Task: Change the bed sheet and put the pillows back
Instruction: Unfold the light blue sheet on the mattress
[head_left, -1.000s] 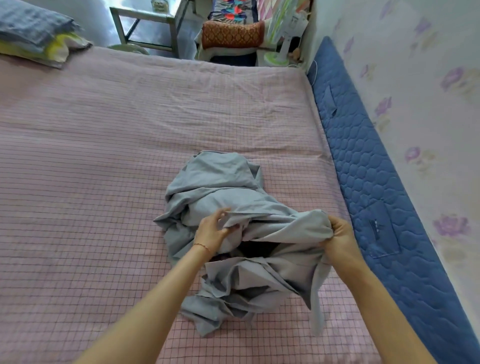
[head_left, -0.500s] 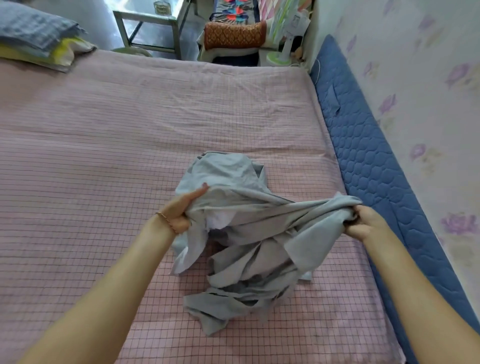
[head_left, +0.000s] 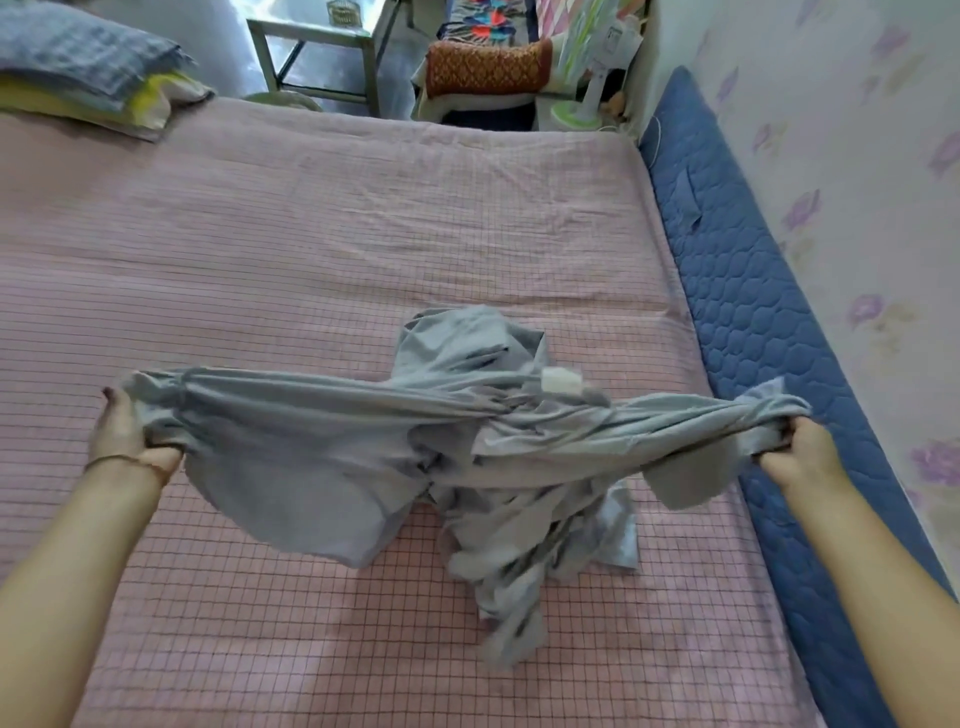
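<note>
Bright even daylight, soft shadows, wide-angle edge warp, slight blur

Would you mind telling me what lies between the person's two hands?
In the head view, the grey sheet stretches from the left hand to the right hand.

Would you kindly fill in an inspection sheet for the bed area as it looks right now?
Surface: pink checked bed cover, lightly creased.
Job's things: grey sheet bunched, stretched between both hands; stacked pillows at far left corner.
Clutter: nothing seen on the bed.
Grippers: left hand and right hand each grip a sheet end.
Cables: thin cord near the fan, unclear.
Surroundings: blue quilted mat, floral wall, metal table, fan.
</note>
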